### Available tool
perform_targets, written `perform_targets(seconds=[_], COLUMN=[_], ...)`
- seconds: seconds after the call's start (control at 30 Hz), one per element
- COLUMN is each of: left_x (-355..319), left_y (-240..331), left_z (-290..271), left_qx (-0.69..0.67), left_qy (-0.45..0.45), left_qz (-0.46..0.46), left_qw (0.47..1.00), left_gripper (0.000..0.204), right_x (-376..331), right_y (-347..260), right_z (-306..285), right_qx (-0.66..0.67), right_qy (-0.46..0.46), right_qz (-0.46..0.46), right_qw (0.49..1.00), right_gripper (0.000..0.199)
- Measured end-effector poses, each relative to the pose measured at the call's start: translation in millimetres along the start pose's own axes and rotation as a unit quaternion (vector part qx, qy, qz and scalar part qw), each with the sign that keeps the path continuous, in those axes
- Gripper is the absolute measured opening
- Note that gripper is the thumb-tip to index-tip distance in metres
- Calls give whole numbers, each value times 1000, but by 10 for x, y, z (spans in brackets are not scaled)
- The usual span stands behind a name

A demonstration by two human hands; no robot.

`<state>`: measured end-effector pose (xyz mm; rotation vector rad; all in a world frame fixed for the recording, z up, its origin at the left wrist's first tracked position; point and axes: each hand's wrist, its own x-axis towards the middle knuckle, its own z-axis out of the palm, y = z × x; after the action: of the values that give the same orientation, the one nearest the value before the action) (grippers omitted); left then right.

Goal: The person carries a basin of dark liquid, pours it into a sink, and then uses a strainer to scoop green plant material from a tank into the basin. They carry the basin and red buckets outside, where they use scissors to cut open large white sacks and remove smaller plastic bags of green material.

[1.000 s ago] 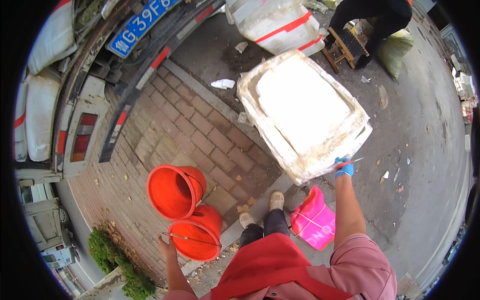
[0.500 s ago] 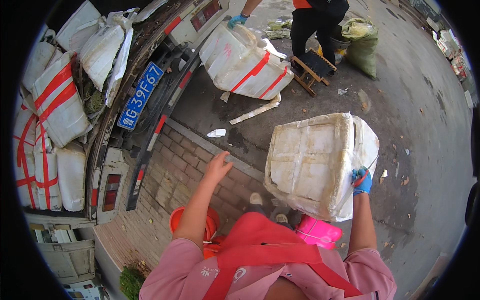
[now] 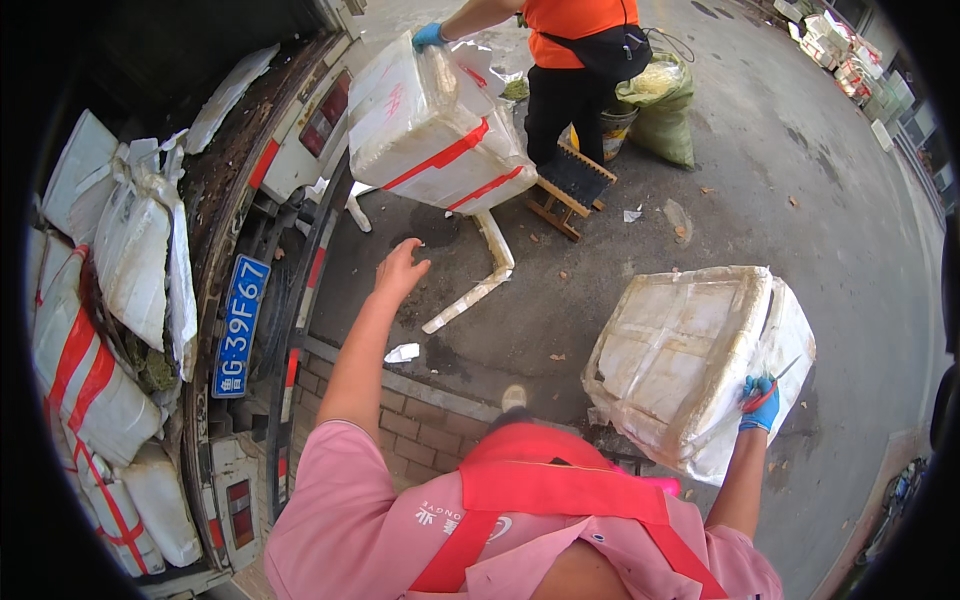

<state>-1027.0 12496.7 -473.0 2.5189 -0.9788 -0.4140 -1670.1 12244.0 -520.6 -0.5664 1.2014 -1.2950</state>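
Blue-gloved right hand (image 3: 763,410) closed round red-handled scissors (image 3: 756,400), against grimy white rectangular foam box (image 3: 680,350) at right — slip could gouge foam. Bare left hand (image 3: 399,271) loosely spread, empty — one-sided support could let box tip.

Overcast-type daylight, soft shadows; truck bed (image 3: 255,120) far left v. dim, road (image 3: 860,260) right brighter; fisheye bends edges, rim blk.

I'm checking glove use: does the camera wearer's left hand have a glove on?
No, the left hand shows bare skin, while the right hand is gloved in blue.
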Motion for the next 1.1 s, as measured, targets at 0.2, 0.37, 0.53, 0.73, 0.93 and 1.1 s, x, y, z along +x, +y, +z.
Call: perform_targets(seconds=[0.2,0.37,0.53,0.73,0.93,1.1], left_x=[1169,1668,2012,2571,3138,3414], left_y=[844,1322,1307,1629,2770,3105], left_z=[-265,-371,-399,-509,-428,-187], left_qx=[65,164,174,290,559,779], left_qy=[67,85,24,172,173,-74], left_qz=[151,199,123,395,446,297], left_qw=[984,962,977,855,677,547], left_gripper=[41,42,43,50,47,44], right_x=[258,832,1082,1306,1382,1289], right_y=[-222,-57,-167,-34,-34,-194], right_z=[-72,-395,-380,-140,-97,136], right_qx=[14,119,162,133,180,200], right_qy=[-13,51,97,159,183,229], right_qz=[-3,4,51,49,39,-29], right_qw=[1000,992,981,977,966,952], right_gripper=[13,15,19,22,23,13])
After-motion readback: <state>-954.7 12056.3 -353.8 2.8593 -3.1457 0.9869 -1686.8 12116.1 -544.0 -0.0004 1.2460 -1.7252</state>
